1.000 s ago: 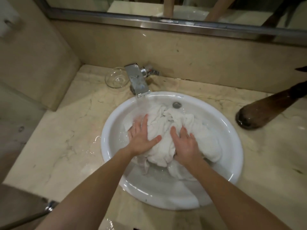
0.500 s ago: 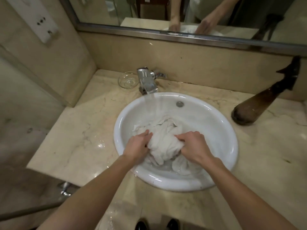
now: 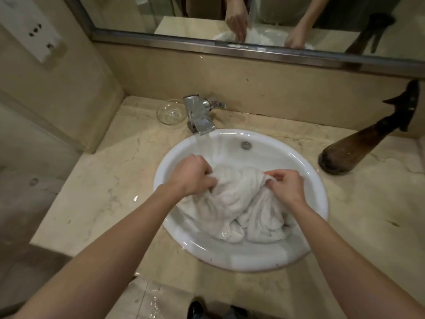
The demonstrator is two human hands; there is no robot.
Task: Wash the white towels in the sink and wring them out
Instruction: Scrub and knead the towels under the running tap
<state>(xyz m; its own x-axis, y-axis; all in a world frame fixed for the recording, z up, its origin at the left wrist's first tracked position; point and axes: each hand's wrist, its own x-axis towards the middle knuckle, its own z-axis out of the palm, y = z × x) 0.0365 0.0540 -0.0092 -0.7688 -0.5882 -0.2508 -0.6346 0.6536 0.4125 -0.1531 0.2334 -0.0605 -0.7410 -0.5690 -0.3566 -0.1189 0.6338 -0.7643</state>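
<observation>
**Both hands gripping wet towels in sink**

The towels (image 3: pixel 239 203) lie in a wet, bunched heap inside the sink (image 3: pixel 305 180), filling its middle and near-right part. How many pieces are in the heap can't be told; it reads as one crumpled white mass w/ deep folds. The near edge of the heap sits in shallow water at the basin bottom.

Left hand (image 3: pixel 190 176) is on the heap's left upper edge, fingers curled down and into the cloth, clutching a fold. Right hand (image 3: pixel 285 185) is on the right upper edge, fingers and thumb curled, pinching up a ridge of fabric. The cloth stretches between the 2 hands. Both forearms are bare and come in from the bottom of the view.

Tap (image 3: pixel 199 116) stands at the back-left of the sink rim, spout over the basin; a thin sheet of water runs from it down the basin wall behind the left hand. Overflow hole (image 3: pixel 245 145) shows on the back wall of the basin, above the heap.

Glass dish (image 3: pixel 171 113) sits just left of the tap on the counter (image 3: pixel 103 180). Brown spray bottle (image 3: pixel 358 146) stands right of the sink, near the back wall. Water pools on the counter left of the sink. Mirror (image 3: pixel 207 17) above reflects the hands and cloth.
</observation>
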